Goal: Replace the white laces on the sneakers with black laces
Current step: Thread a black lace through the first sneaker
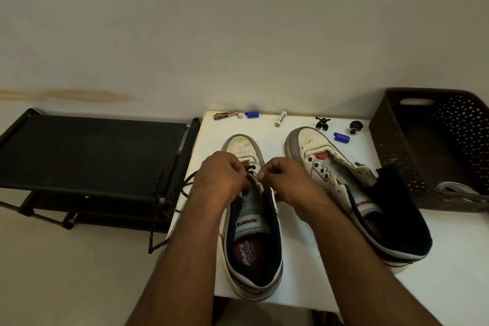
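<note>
Two white sneakers stand on a small white table (299,254). The left sneaker (251,233) has a black lace (172,193) threaded through its lowest eyelets; the lace's loose end trails off the table's left edge and hangs down. My left hand (221,178) and my right hand (287,180) are both curled over the eyelet area, each pinching the black lace. The right sneaker (344,180) lies tilted with bare eyelets and no lace. White laces (460,190) lie coiled in the brown basket.
A brown woven basket (434,145) sits at the right. A black shoe rack (87,156) stands left of the table. Along the table's far edge lie a nail clipper (226,115), two blue caps (251,114), a battery (281,119) and small black figures (322,124).
</note>
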### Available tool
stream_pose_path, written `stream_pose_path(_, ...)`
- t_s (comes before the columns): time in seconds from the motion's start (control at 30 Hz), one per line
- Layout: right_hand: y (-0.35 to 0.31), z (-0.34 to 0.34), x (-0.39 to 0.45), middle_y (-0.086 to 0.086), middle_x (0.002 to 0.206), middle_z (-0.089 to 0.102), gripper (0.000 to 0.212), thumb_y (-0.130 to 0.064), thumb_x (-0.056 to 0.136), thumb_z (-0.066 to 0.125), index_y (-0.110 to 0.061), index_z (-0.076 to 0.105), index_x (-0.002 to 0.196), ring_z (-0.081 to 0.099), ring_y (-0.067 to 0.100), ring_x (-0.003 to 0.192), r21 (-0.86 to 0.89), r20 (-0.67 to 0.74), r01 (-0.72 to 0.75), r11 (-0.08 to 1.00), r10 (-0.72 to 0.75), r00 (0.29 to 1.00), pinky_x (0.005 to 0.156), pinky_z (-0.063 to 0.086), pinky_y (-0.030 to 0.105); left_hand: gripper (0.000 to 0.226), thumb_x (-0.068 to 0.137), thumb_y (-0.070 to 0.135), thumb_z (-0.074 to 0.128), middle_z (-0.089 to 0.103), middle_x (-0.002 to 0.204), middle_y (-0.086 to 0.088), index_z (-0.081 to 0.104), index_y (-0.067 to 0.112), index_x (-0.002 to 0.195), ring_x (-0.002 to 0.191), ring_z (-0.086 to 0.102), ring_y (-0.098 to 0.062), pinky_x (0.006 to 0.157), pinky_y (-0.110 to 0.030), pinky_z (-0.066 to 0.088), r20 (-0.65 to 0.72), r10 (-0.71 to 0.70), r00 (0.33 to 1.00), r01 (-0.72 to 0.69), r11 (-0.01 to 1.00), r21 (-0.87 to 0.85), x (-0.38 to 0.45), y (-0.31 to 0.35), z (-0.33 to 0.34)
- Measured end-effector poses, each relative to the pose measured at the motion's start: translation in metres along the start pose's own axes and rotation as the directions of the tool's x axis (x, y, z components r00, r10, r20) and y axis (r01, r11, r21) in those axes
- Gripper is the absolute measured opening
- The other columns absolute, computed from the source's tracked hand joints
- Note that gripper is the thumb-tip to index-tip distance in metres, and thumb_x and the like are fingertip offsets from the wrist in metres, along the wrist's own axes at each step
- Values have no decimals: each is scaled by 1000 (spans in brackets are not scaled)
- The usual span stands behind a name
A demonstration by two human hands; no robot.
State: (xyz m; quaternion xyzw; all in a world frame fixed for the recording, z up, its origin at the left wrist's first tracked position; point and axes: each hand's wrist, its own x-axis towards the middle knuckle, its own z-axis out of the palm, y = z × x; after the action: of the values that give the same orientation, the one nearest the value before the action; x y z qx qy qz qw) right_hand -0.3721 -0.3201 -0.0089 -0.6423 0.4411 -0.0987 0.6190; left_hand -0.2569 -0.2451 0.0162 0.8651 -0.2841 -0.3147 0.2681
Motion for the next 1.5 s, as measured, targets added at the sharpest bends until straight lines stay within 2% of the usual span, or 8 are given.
stream_pose_path(0.27,-52,-28,-18,1,64,56,19,-10,99,45,-18,54,84,53,15,58,791,-338,391,472,-197,921,60,50,29,33,71,0,77,56,114,-6,60,25,86,97,59,-21,80,-35,55,-46,-24,999,22,999,-39,6,-9,-4)
stream_pose_path(0.4,-33,-25,-11,-8,75,52,13,-15,92,61,-27,65,89,46,7,64,-73,-242,438,896,-442,864,61,39,22,46,69,-1,78,48,125,-8,64,25,104,90,54,-19,73,-30,51,-77,-14,997,11,999,-32,5,-9,-3)
stream_pose_path(0.5,-5,-17,2,-4,105,54,15,-23,90,64,-24,70,103,53,9,98,-643,61,326,693,-378,924,84,40,24,53,70,-2,76,40,125,-6,62,27,112,86,54,-21,74,-33,53,-104,-2,995,-1,999,-34,3,-9,-4)
stream_pose_path(0.63,2,-6,6,1,103,58,9,-22,91,62,-19,70,91,55,17,97,-696,23,298,653,-395,919,82,42,29,60,71,-3,74,35,127,-6,58,29,118,85,54,-23,79,-38,57,-101,-17,995,11,998,-61,1,-10,-4)
stream_pose_path(0.8,-48,-28,-18,-14,74,60,19,-18,92,60,-30,61,77,48,3,61,164,-633,536,828,-328,701,62,43,26,69,72,-4,73,33,134,-8,53,30,129,85,50,-21,82,-39,57,-76,-41,996,34,995,-91,1,-9,-8)
stream_pose_path(0.93,-52,-40,-31,-11,107,62,21,-31,84,62,-40,62,103,57,14,96,-247,-646,509,824,-532,547,83,52,50,73,75,0,72,28,137,-10,46,30,136,97,53,-26,86,-42,56,-58,-74,996,65,988,-141,1,-10,-9)
stream_pose_path(1.23,-15,-2,-17,-6,161,6,24,-21,93,55,-34,65,112,-12,28,147,-878,44,178,445,-295,954,115,2,54,16,88,5,56,56,94,-2,54,21,91,90,64,-27,79,-43,57,-218,-129,968,101,986,-132,-5,-27,-15)
stream_pose_path(1.5,-30,-36,-24,15,125,57,14,-6,88,62,-5,69,100,51,32,112,-715,-502,285,638,-753,426,90,42,33,17,85,12,68,67,96,-13,61,10,101,89,68,-29,80,-41,58,-94,-124,988,132,987,89,-3,-25,-14)
